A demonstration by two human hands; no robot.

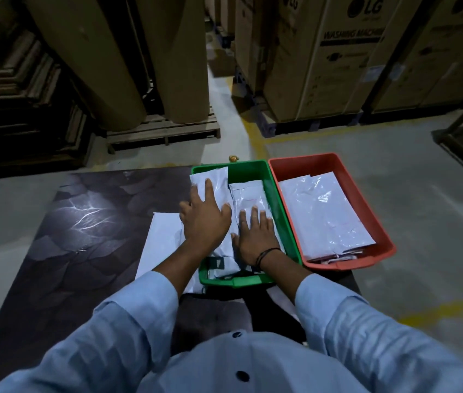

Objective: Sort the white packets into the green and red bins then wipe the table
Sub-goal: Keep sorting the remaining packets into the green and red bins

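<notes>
The white packets (247, 194) in the green bin (255, 165) are pressed down by two flat hands.
The left hand (204, 219) and right hand (253, 236) are laid with fingers straight and spread, so the stack beneath is largely hidden. A loose packet (162, 239) on the dark tabletop (82, 222) is partly covered by the left forearm. Further packets are held in the red bin (304, 158) alongside; their print cannot be read.

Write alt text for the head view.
Both hands lie flat on white packets in the green bin, left hand beside right hand. The red bin alongside holds more packets, and another packet lies on the dark table.
</notes>
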